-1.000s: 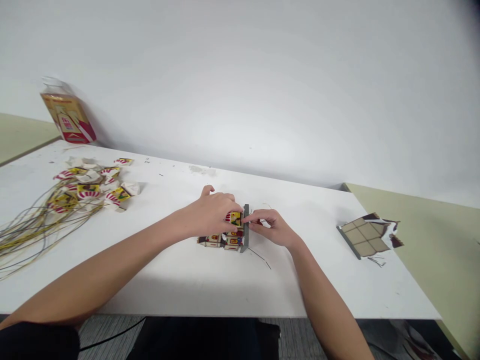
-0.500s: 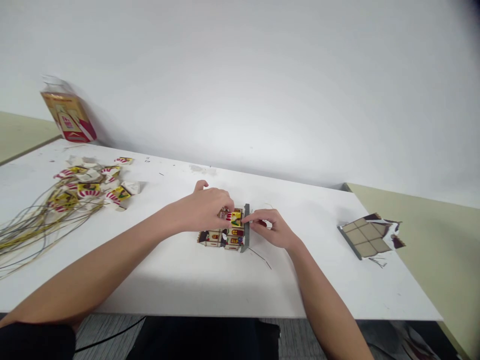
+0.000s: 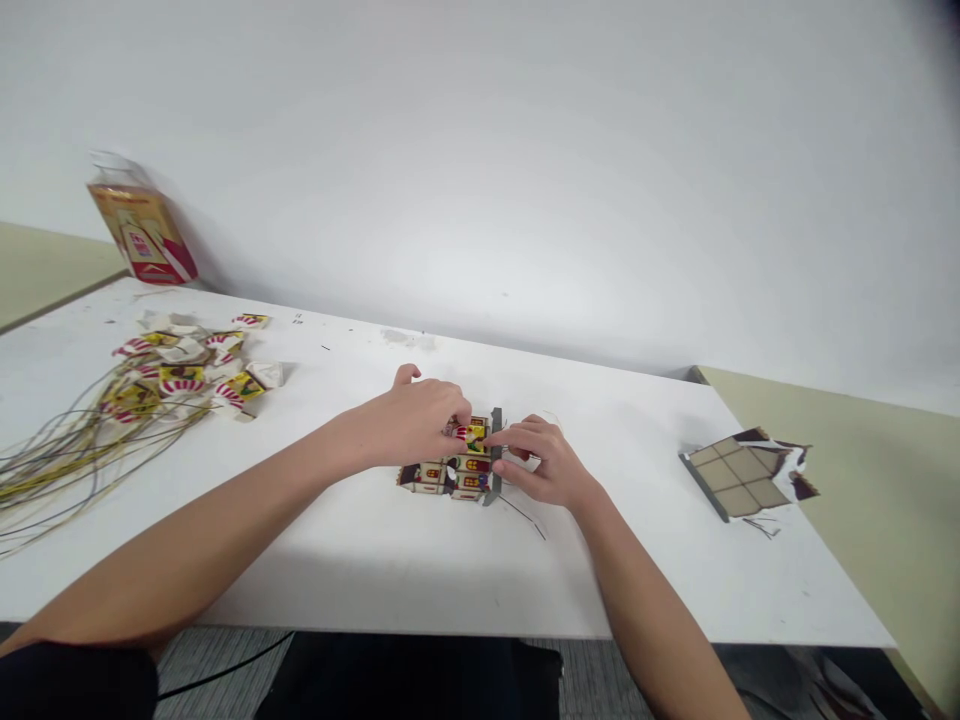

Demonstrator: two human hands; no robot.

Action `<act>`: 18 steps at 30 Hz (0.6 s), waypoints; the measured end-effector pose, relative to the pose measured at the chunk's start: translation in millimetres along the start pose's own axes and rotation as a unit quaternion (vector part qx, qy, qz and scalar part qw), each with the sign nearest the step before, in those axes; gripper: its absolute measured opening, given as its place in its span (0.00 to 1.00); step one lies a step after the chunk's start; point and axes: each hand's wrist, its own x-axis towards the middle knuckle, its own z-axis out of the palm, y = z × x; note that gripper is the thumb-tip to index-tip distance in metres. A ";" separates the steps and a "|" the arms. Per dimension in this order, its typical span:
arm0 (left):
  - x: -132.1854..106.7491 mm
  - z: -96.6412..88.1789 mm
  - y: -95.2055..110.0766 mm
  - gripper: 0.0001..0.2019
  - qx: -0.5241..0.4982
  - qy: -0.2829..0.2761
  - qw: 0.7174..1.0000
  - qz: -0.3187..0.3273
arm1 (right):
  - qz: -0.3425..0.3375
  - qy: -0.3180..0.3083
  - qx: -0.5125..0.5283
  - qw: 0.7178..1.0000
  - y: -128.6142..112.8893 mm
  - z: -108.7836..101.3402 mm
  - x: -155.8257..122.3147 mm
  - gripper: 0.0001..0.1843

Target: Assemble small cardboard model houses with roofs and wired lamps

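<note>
A small printed model house (image 3: 452, 474) with a grey base plate on its right side lies on the white table (image 3: 390, 560). My left hand (image 3: 409, 420) rests over its top, fingertips pinching a small yellow and red printed piece (image 3: 472, 434) against the model. My right hand (image 3: 536, 460) is at the model's right side, fingers pressing near the grey plate and that same piece. A thin dark wire (image 3: 521, 515) trails from the model toward me.
A heap of printed paper pieces (image 3: 184, 365) and a bundle of thin wires (image 3: 60, 460) lie at the left. A red and tan packet (image 3: 142, 230) leans on the wall. A tiled roof panel (image 3: 739, 475) sits at the table's right edge.
My left hand has pulled back slightly, uncovering more of the yellow piece. My right hand's fingers have curled closer to the grey plate. The view has shifted slightly.
</note>
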 end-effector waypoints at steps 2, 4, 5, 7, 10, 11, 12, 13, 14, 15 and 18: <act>0.6 0.8 1.2 0.10 -0.002 -0.005 1.000 -0.006 | -0.009 -0.004 -0.014 1.000 -0.4 0.5 -0.3 0.14; 1.5 1.7 2.3 0.09 -0.003 -0.010 1.000 -0.012 | -0.020 -0.008 -0.025 0.999 -0.6 1.4 0.0 0.16; 2.0 2.2 2.7 0.09 -0.004 -0.012 1.000 -0.016 | -0.023 -0.011 -0.027 0.999 -0.6 1.9 0.3 0.17; 2.8 3.0 3.5 0.09 -0.006 -0.015 1.000 -0.022 | -0.021 -0.016 -0.027 0.999 -0.9 2.8 1.1 0.18; 3.7 3.8 4.6 0.10 -0.006 -0.019 0.999 -0.029 | -0.017 -0.018 -0.025 0.999 -2.1 3.4 2.3 0.20; 3.9 3.9 4.8 0.09 -0.006 -0.021 0.999 -0.030 | -0.018 -0.017 -0.026 0.999 -2.5 3.4 2.5 0.21; 4.0 4.0 5.0 0.09 -0.007 -0.022 0.999 -0.031 | -0.019 -0.017 -0.028 0.999 -2.9 3.3 2.6 0.21; 3.9 4.0 4.9 0.09 -0.007 -0.022 0.999 -0.032 | -0.022 -0.016 -0.030 0.999 -3.0 3.2 2.5 0.21; 3.7 3.9 4.6 0.09 -0.006 -0.022 0.999 -0.033 | -0.026 -0.014 -0.034 0.999 -2.8 3.2 2.3 0.21; 3.2 3.5 4.0 0.10 -0.004 -0.020 0.999 -0.033 | -0.031 -0.011 -0.039 0.999 -2.3 3.3 1.8 0.21; -0.5 0.3 0.0 0.11 0.005 -0.020 1.000 -0.022 | -0.052 -0.004 -0.063 0.997 1.7 4.4 -0.6 0.23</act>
